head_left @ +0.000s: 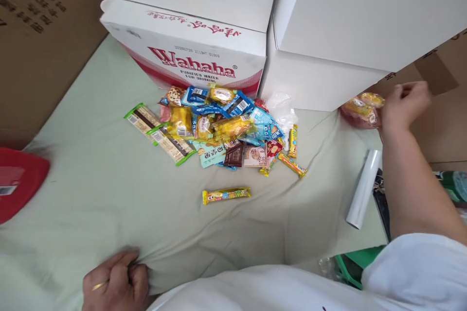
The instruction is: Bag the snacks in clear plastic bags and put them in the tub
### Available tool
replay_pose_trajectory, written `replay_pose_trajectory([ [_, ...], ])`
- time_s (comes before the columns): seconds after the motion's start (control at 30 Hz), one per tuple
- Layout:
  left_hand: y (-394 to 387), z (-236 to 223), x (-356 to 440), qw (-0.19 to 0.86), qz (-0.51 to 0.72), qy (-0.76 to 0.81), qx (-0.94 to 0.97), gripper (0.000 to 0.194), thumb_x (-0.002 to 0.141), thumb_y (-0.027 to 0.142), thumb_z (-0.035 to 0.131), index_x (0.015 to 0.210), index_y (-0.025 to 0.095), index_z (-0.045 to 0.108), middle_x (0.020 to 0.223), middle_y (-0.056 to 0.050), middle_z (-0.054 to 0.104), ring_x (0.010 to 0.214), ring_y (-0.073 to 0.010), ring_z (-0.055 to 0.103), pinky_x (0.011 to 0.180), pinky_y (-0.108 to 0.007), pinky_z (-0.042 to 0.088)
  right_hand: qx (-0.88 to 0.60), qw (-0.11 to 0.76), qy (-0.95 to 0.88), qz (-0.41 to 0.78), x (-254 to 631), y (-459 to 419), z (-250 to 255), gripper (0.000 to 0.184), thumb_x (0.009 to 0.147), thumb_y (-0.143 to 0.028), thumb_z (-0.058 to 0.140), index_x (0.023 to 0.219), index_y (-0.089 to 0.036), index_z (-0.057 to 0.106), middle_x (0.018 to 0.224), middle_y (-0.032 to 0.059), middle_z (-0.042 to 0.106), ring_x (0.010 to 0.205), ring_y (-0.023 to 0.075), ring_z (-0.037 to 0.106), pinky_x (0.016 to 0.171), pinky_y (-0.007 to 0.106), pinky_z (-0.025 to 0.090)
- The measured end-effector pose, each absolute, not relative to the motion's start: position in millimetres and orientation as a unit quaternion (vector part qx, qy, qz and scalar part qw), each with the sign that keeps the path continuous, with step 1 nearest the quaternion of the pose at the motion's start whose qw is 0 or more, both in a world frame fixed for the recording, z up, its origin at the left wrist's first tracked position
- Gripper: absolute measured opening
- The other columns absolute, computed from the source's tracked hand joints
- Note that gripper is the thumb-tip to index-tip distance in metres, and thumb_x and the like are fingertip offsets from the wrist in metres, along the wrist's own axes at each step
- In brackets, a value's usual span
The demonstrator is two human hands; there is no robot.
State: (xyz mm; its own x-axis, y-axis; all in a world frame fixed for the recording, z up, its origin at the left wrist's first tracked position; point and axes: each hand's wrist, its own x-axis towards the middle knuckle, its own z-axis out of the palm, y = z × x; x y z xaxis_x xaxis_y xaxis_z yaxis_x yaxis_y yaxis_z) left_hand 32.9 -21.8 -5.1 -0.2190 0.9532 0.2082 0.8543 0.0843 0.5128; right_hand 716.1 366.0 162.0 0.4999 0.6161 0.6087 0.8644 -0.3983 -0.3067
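My left hand (116, 279), with a ring on one finger, rests on the pale green cloth (153, 223), fingers curled in and nothing visible in them. At the far right my right hand (406, 102) is raised beside a red container (361, 119) with yellow-wrapped snacks in it. Its fingers are curled together; what they hold, if anything, is hidden. A heap of wrapped snacks lies mid-table, with yellow packets (233, 128), blue packets (239, 104) and a dark brown packet (233, 155). Two green-edged bars (171, 143) lie at its left. One yellow stick packet (226, 195) lies apart in front.
Behind the heap stand a Wahaha water carton (189, 53) and a white box (310, 77). A brown carton (47, 58) is at left, above a red object (22, 184). A white roll (364, 189) lies near the right edge, above a green container (353, 265).
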Motion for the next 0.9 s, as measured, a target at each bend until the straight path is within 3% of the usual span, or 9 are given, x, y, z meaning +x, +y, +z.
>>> replay_pose_trajectory([
  [0.1, -18.5, -0.5, 41.5, -0.042, 0.244, 0.701, 0.669, 0.019, 0.077, 0.018, 0.059, 0.093, 0.028, 0.061, 0.096, -0.006, 0.067, 0.089, -0.0313, 0.063, 0.086, -0.053, 0.052, -0.688, 0.307, -0.651, -0.091, 631.3, 339.2, 155.1, 0.014, 0.097, -0.022, 0.059, 0.104, -0.015, 0.069, 0.095, 0.0115, 0.071, 0.084, 0.0177, 0.063, 0.078, 0.032, 0.045],
  [0.23, -14.5, 9.8, 46.5, -0.06, 0.249, 0.669, 0.698, 0.015, 0.082, 0.016, 0.058, 0.096, 0.021, 0.064, 0.096, -0.01, 0.068, 0.089, -0.0288, 0.063, 0.084, -0.046, 0.054, -0.596, 0.197, -0.779, 0.011, 518.9, 332.7, 127.5, 0.024, 0.089, -0.027, 0.073, 0.111, -0.017, 0.069, 0.1, 0.0048, 0.065, 0.085, 0.0153, 0.057, 0.082, 0.031, 0.042],
  [0.3, -19.0, 16.5, 43.7, -0.026, 0.265, 0.66, 0.702, 0.015, 0.085, 0.016, 0.058, 0.097, 0.02, 0.065, 0.099, -0.011, 0.068, 0.092, -0.0279, 0.064, 0.087, -0.044, 0.054, -0.601, 0.163, -0.781, 0.031, 482.3, 338.9, 119.0, 0.029, 0.084, -0.022, 0.078, 0.111, -0.016, 0.069, 0.103, 0.0039, 0.063, 0.085, 0.014, 0.053, 0.083, 0.032, 0.04],
  [0.4, -38.8, 28.3, 33.9, 0.044, 0.298, 0.678, 0.671, 0.016, 0.088, 0.017, 0.056, 0.101, 0.02, 0.065, 0.105, -0.01, 0.067, 0.098, -0.0256, 0.064, 0.088, -0.04, 0.054, -0.618, 0.17, -0.766, 0.032, 460.7, 344.3, 124.2, 0.01, 0.086, -0.01, 0.069, 0.094, -0.013, 0.072, 0.094, 0.0041, 0.061, 0.087, 0.0154, 0.051, 0.086, 0.035, 0.041],
  [0.53, -68.7, 44.6, 21.7, 0.11, 0.345, 0.723, 0.588, 0.014, 0.091, 0.02, 0.056, 0.102, 0.02, 0.064, 0.103, -0.006, 0.067, 0.083, -0.0189, 0.064, 0.08, -0.035, 0.053, -0.625, 0.33, -0.708, -0.001, 464.8, 316.4, 153.9, 0.009, 0.085, -0.015, 0.066, 0.091, -0.015, 0.074, 0.092, 0.0047, 0.062, 0.087, 0.0174, 0.053, 0.09, 0.038, 0.044],
  [0.6, -69.1, 53.8, 24.2, 0.175, 0.376, 0.712, 0.566, 0.012, 0.092, 0.022, 0.056, 0.101, 0.021, 0.065, 0.099, -0.005, 0.066, 0.08, -0.0171, 0.063, 0.078, -0.033, 0.053, -0.622, 0.429, -0.65, 0.085, 458.8, 282.7, 163.4, 0.011, 0.084, -0.023, 0.067, 0.092, -0.017, 0.073, 0.086, 0.002, 0.061, 0.075, 0.0145, 0.052, 0.077, 0.034, 0.047],
  [0.67, -55.2, 65.1, 36.6, 0.274, 0.412, 0.663, 0.562, 0.012, 0.095, 0.025, 0.055, 0.098, 0.021, 0.066, 0.096, -0.005, 0.066, 0.086, -0.0175, 0.064, 0.078, -0.031, 0.053, -0.605, 0.486, -0.571, 0.266, 439.5, 239.5, 161.8, 0.015, 0.081, -0.032, 0.069, 0.088, -0.018, 0.07, 0.075, -0.0014, 0.058, 0.06, 0.011, 0.046, 0.058, 0.026, 0.042],
  [0.77, -15.2, 84.1, 72.9, 0.387, 0.453, 0.575, 0.56, 0.018, 0.097, 0.03, 0.054, 0.094, 0.021, 0.069, 0.092, -0.005, 0.066, 0.084, -0.0162, 0.062, 0.073, -0.028, 0.051, -0.555, 0.471, -0.467, 0.502, 393.1, 170.7, 141.4, 0.024, 0.071, -0.037, 0.078, 0.083, -0.02, 0.068, 0.062, -0.0051, 0.05, 0.05, 0.0073, 0.036, 0.046, 0.021, 0.03],
  [0.9, 39.7, 96.9, 130.9, 0.461, 0.489, 0.528, 0.519, 0.025, 0.09, 0.04, 0.065, 0.104, 0.02, 0.069, 0.096, -0.006, 0.066, 0.083, -0.0166, 0.062, 0.069, -0.027, 0.05, -0.549, 0.43, -0.448, 0.56, 339.4, 103.4, 108.6, 0.026, 0.071, -0.042, 0.08, 0.086, -0.022, 0.072, 0.065, -0.0043, 0.056, 0.051, 0.0084, 0.038, 0.047, 0.022, 0.031],
])
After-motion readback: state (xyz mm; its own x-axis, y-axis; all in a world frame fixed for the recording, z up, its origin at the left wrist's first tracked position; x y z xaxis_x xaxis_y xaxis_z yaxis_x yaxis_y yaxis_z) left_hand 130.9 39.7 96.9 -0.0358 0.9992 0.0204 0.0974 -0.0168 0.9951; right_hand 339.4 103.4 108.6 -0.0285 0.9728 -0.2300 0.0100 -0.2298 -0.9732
